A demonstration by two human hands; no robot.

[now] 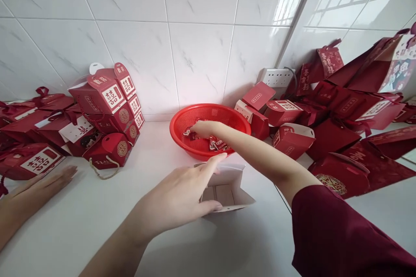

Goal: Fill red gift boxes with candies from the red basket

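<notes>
An open paper gift box (225,194) with a pale inside stands on the white counter in front of me. My left hand (177,201) grips its left side, thumb at the near edge and a finger stretched across the far edge. Just behind the box is a red plastic basket (173,132) with perforated sides. Several wrapped candies (217,143) lie in it. My right hand (204,130) reaches into the basket, its fingers closed around a small wrapped candy (187,132). The fingertips are partly hidden.
Another person's hand (48,186) rests on the counter at the left. Red gift boxes (110,97) are stacked behind it, and more red boxes (338,138) crowd the right side. A white power strip (277,77) is against the tiled wall (201,52).
</notes>
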